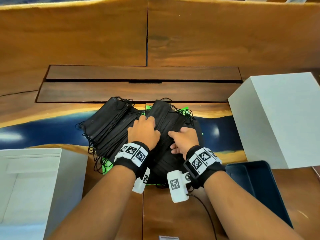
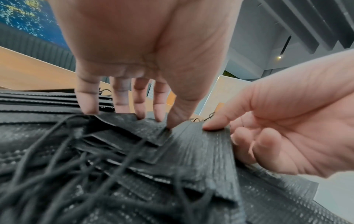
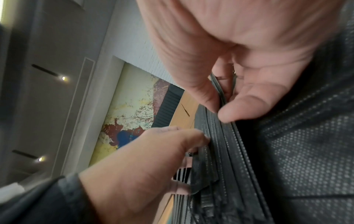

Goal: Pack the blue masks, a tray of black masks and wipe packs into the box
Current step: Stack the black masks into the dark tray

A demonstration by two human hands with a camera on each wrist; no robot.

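Note:
Black masks lie in two fanned stacks mid-table in the head view: a left stack (image 1: 107, 129) and a right stack (image 1: 166, 118), with green packs (image 1: 106, 166) showing beneath them. My left hand (image 1: 143, 131) reaches between the stacks, and in the left wrist view the left hand (image 2: 164, 121) has its fingers behind a bunch of masks (image 2: 201, 151) and its thumb in front. My right hand (image 1: 183, 140) holds the near edge of the right stack. In the right wrist view the right hand (image 3: 220, 112) pinches several mask edges (image 3: 220, 151) between thumb and forefinger.
An open white box (image 1: 26, 187) stands at the near left. A white box lid (image 1: 277, 118) sits at the right, with a dark blue tray (image 1: 256, 184) in front of it. A recessed dark wooden panel (image 1: 138, 84) runs behind the masks.

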